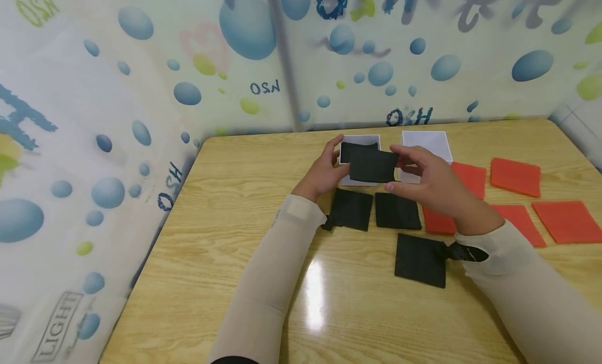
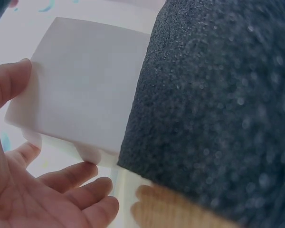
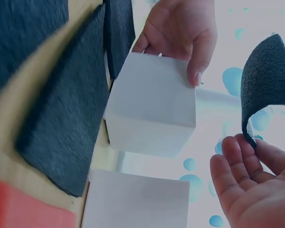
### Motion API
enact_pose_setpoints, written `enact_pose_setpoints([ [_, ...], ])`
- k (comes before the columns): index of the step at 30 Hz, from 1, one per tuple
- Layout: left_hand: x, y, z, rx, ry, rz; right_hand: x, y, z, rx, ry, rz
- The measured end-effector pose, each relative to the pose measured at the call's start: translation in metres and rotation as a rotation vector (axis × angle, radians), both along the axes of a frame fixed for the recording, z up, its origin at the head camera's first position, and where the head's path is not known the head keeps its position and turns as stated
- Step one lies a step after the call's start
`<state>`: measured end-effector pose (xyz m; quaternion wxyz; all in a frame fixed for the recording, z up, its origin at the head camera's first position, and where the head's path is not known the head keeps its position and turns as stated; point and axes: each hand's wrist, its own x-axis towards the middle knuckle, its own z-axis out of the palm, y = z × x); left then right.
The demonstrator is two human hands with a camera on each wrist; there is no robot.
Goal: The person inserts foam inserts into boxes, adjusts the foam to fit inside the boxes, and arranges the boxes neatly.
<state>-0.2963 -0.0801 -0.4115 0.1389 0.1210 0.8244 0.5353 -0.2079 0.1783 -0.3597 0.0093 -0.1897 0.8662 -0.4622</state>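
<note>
My left hand [image 1: 322, 173] grips the side of a white open-topped box [image 1: 347, 180], its thumb pressed on one wall in the right wrist view. A black foam square [image 1: 357, 151] shows inside that box. With thumb and fingers, my right hand [image 1: 432, 184] pinches another black foam square [image 1: 373, 166] by its edge, held over the box. In the right wrist view this held foam square [image 3: 263, 76] bends into a curve. Two black foam squares, one left [image 1: 350, 210] and one right [image 1: 397, 211], lie just in front of the box.
A second white box [image 1: 427, 144] stands to the right, partly behind my right hand. Several red foam squares [image 1: 514, 177] are spread on the wooden table [image 1: 211, 223] at the right. A further black square [image 1: 420, 259] lies near my right wrist. Printed fabric [image 1: 320, 56] hangs behind the table.
</note>
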Motion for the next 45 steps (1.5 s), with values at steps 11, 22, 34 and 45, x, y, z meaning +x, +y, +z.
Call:
enact_pose_setpoints([
  [11,0.001,0.0,0.0,0.04,-0.004,-0.006,-0.033,-0.007,0.017,0.135,0.026,-0.041],
  [22,-0.001,-0.001,0.0,0.051,-0.009,-0.02,-0.063,-0.014,0.023,0.319,0.026,-0.036],
  [34,-0.001,-0.002,-0.001,0.054,0.009,-0.024,-0.078,-0.025,0.023,0.446,-0.058,0.002],
  [45,-0.001,-0.003,-0.001,0.008,0.014,-0.019,-0.085,-0.031,0.025,0.493,-0.123,0.015],
])
